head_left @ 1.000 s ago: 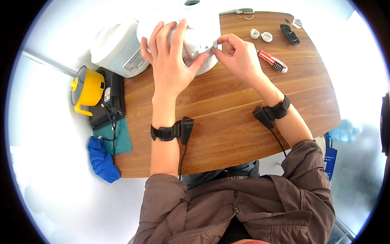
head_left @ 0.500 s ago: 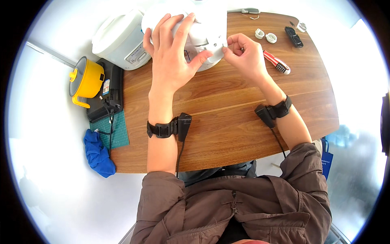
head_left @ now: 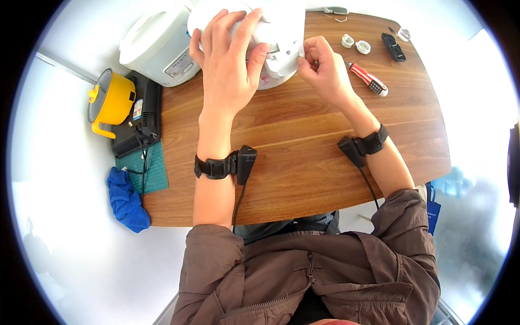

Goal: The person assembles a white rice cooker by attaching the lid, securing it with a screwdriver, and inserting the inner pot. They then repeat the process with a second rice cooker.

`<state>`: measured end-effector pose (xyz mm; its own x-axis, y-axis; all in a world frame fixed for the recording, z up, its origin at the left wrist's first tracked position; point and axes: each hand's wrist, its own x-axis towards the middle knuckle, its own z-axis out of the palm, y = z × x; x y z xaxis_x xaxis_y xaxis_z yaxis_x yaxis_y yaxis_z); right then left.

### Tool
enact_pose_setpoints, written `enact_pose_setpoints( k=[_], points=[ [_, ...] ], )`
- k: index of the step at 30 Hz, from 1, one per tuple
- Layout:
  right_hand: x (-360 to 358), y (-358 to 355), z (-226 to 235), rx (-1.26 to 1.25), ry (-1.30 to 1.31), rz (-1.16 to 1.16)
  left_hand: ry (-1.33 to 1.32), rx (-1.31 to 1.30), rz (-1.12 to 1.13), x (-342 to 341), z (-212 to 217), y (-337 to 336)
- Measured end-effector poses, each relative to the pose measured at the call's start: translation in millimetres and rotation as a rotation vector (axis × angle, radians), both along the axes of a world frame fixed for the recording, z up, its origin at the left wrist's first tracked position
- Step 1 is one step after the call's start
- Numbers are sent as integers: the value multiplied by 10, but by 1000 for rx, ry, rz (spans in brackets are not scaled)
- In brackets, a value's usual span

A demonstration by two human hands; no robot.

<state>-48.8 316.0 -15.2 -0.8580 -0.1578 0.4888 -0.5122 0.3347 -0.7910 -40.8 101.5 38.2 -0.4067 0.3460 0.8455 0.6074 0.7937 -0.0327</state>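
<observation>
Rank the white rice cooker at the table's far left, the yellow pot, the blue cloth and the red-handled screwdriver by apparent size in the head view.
1. White rice cooker
2. Yellow pot and blue cloth: they look alike, so unranked
3. Red-handled screwdriver

Fisheye bending near the rim makes this rough.

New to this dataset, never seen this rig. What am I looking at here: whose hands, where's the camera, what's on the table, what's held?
No robot here: a person works bare-handed, and a wide fisheye camera on their head looks down, so straight edges bend near the rim. The forearms enter from below, each with a black wrist strap and cable.

The left hand lies spread over a white appliance on the wooden table. The right hand pinches at a small part on that appliance's edge.

Also there: a second white cooker, a red-handled screwdriver, two small white caps, a yellow pot, a blue cloth and a green mat.
</observation>
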Motion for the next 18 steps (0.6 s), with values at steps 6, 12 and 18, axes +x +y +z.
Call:
enact_pose_setpoints(
  k=[6, 12, 18],
  points=[
    [7, 29, 21, 48, 48, 17, -59, -29, 75, 93, 106, 25],
    [-1, -10, -62, -11, 13, 13, -48, -17, 65, 88, 83, 43],
    [-29, -4, -105, -10, 21, -8, -29, -20, 58, 78, 70, 34]
  ],
)
